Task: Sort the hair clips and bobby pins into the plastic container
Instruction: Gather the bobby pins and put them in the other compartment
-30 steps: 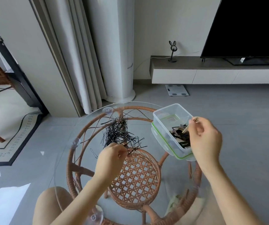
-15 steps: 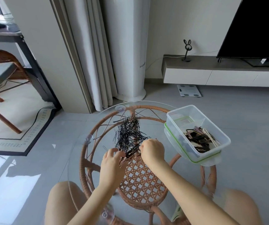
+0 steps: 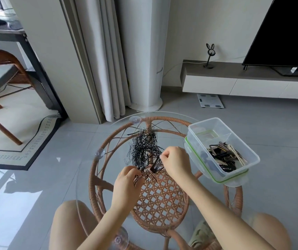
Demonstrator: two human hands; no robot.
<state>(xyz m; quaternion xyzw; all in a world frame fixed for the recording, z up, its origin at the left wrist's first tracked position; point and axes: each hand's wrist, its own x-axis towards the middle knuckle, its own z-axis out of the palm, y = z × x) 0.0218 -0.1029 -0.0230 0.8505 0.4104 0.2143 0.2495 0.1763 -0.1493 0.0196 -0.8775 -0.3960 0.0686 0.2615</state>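
Observation:
A heap of black bobby pins (image 3: 144, 150) lies on the round glass tabletop (image 3: 90, 177) of a rattan table. My right hand (image 3: 176, 163) pinches a dark hair clip (image 3: 156, 166) at the heap's near edge, lifting it slightly. My left hand (image 3: 126, 183) rests on the near side of the heap, fingers curled among loose pins. A clear plastic container (image 3: 234, 141) stands at the table's right edge on its green-rimmed lid. It holds several dark and beige hair clips (image 3: 224, 157) in its near half.
The rattan frame (image 3: 160, 199) shows through the glass. My knees sit under the table's near side. A white TV cabinet (image 3: 243, 83) with a television, a bathroom scale (image 3: 210, 103), a curtain and a chair on a rug surround the table.
My right hand left the container, where it held a clip, and came back to the heap, where it now pinches a dark clip. My left hand stayed at the heap.

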